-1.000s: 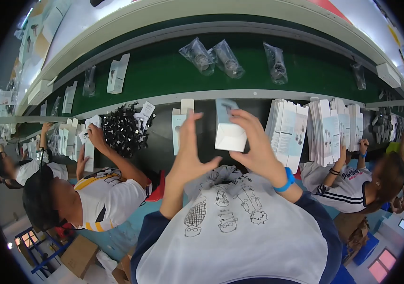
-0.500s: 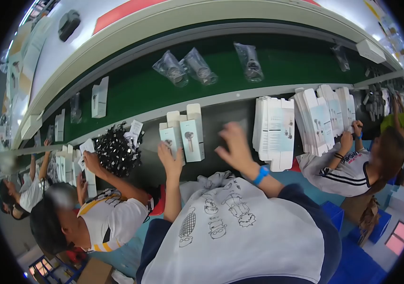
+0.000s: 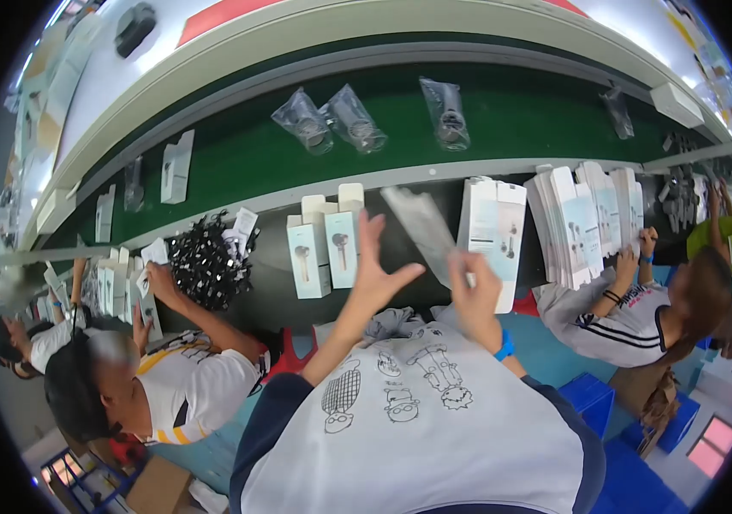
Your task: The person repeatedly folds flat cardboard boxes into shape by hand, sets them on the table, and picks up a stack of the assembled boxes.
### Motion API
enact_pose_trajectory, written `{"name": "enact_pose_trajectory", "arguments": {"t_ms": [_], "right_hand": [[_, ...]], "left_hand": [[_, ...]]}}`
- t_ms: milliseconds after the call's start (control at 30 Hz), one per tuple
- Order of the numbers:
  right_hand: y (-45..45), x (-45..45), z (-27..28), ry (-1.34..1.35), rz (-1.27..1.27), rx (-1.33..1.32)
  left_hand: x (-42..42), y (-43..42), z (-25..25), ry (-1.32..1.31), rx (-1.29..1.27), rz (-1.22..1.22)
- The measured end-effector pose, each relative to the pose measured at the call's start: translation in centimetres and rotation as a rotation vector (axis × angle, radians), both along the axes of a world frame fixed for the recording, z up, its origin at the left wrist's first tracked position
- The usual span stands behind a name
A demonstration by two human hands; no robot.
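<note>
My right hand (image 3: 475, 293) grips a flattened white carton (image 3: 421, 224) by its lower end; the carton tilts up to the left and is blurred by motion. Fingers spread, my left hand (image 3: 374, 270) is held just left of it, holding nothing. Beside that hand stand two upright white and light-blue boxes, the left box (image 3: 306, 265) and the right box (image 3: 343, 244), each with a printed device picture and raised top flaps. A stack of flattened cartons (image 3: 490, 223) rests to the right of my right hand.
A heap of shiny black pieces (image 3: 212, 265) lies to the left. Bagged devices (image 3: 446, 120) lie on the green conveyor belt (image 3: 520, 116) behind a metal rail. More carton stacks (image 3: 571, 227) stand right. Co-workers sit at left (image 3: 169, 377) and right (image 3: 614, 313).
My right hand has gone from empty to gripping a flattened carton, pulling back toward me. My left hand has left the left box and moved right, fingers spread.
</note>
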State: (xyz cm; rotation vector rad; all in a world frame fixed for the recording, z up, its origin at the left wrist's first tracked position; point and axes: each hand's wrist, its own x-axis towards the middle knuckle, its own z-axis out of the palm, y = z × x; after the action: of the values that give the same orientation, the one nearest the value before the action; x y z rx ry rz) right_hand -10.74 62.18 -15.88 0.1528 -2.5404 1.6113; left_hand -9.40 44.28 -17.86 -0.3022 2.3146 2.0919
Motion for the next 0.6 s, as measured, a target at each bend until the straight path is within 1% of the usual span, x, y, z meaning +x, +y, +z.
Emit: {"name": "enact_pose_trajectory", "arguments": {"t_ms": [33,67,133,167,233,267,333,400,467,500,533,600], "right_hand": [[-1.0,0.2,0.0,0.185,0.116,-0.037],[-1.8,0.4,0.3,0.227,0.182,-0.102],[-1.0,0.5,0.2,-0.083,0.387,-0.243],[-0.8,-0.1,0.3,-0.079,0.401,-0.248],[-0.7,-1.7,0.7,-0.369,0.581,-0.588],[-0.7,-2.3,0.1,-0.371,0.588,-0.590],[-0.7,-3.2,-1.1,-0.600,0.990,-0.703],[-0.8,-3.1,-1.2,-0.593,0.964,-0.726],[-0.9,-3.5,-0.7,-0.747,0.871,-0.733],[-0.9,-3.6,-0.5,-0.754,0.839,-0.703],[-0.6,-3.7,-0.7,-0.754,0.843,-0.698],[0.0,-4.2,-0.5,-0.598,0.975,-0.595]], "left_hand": [[-0.4,0.9,0.2,0.098,0.044,-0.022],[-0.6,1.6,0.2,0.117,0.050,0.052],[-1.1,1.7,2.1,0.087,0.107,0.102],[-0.9,1.4,2.1,0.093,0.100,0.114],[-0.6,0.6,2.5,0.168,0.219,0.027],[-0.4,0.5,2.7,0.169,0.215,0.033],[-0.5,0.7,4.1,0.250,0.175,-0.067],[-0.5,1.3,5.2,0.273,0.177,-0.025],[-0.6,1.7,5.8,0.196,0.322,0.120],[-0.7,1.8,5.7,0.199,0.325,0.123],[-0.9,1.9,5.6,0.220,0.269,0.116],[-1.0,2.0,5.3,0.262,0.152,0.102]]}}
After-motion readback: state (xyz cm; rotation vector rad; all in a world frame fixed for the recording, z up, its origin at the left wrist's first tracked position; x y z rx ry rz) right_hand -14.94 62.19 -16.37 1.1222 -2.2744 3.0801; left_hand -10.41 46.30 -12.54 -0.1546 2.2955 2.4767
